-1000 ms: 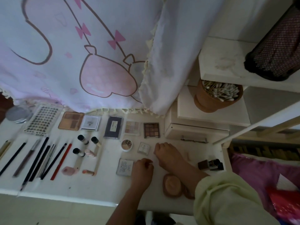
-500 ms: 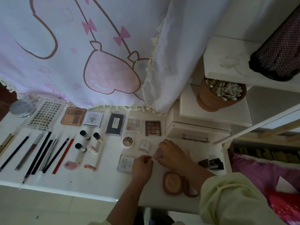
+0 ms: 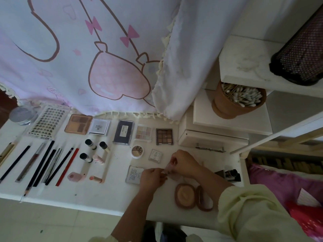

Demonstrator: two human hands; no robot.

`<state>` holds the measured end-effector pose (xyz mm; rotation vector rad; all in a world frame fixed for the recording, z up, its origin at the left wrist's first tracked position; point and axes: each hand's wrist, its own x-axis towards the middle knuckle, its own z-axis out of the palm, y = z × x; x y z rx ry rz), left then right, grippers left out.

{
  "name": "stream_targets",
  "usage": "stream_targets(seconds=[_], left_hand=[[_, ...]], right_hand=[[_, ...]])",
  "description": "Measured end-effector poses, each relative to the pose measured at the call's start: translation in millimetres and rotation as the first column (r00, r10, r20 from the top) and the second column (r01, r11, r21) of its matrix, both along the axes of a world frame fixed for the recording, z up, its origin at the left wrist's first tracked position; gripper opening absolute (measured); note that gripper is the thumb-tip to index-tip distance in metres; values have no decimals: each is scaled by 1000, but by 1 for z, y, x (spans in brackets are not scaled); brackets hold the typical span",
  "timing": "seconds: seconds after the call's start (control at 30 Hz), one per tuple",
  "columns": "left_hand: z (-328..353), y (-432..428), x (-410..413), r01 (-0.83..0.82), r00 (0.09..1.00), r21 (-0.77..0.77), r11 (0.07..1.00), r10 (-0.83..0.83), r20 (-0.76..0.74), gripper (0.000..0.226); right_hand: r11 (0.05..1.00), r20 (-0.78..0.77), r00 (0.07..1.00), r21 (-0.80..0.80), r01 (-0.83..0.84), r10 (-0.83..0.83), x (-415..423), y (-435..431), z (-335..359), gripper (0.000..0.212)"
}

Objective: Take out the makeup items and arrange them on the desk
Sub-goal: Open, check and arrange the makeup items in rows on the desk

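Makeup lies in rows on the white desk point(image 3: 108, 193). My left hand point(image 3: 153, 177) and my right hand point(image 3: 184, 163) meet above the desk's middle right, and both pinch a small pale pink item point(image 3: 169, 170) between the fingertips; its shape is mostly hidden. Just left of my left hand lies a square white compact point(image 3: 133, 173). An open brown powder compact point(image 3: 185, 195) sits below my right wrist. Behind the hands lie a brown eyeshadow palette point(image 3: 164, 136), a pale palette point(image 3: 143, 133) and a round pot point(image 3: 137, 151).
Several pencils point(image 3: 40, 165) and small bottles point(image 3: 90, 144) fill the desk's left half. A white drawer box point(image 3: 213, 139) stands at the right, with a brown cup of cotton swabs point(image 3: 234, 102) above it. A dark small bottle point(image 3: 229, 174) lies near the right edge. A printed curtain point(image 3: 104, 58) hangs behind.
Both hands have lifted off the desk and come together, now pinching the small pink item between them. The camera has shifted slightly.
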<state>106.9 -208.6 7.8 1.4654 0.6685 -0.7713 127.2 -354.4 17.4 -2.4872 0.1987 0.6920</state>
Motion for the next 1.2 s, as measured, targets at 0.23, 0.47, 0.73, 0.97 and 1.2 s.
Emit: stream_targets(seconds=[0.23,0.47,0.73,0.97,1.2], left_hand=[[14,2,-4,51,998,-50,997,-49,42,24],[35,4,-1,349,884,31,937,-340,322,6],[51,7,5,236,969,-315,919,-198,150,42],[62,3,5,11,994,-642,766,-80,-77,51],[70,-2,11,-14,992,-693,721,-77,-101,48]], right_hand=[[953,-60,959,109,284,-279,1,-8,20,34],[871,-172,892,202,448,-419,3,-8,51,19],[837,-114,898,328,438,-425,2,-18,75,37],[820,39,920,470,328,-390,-5,-37,91,18],[808,68,940,534,250,-335,-10,-43,87,22]])
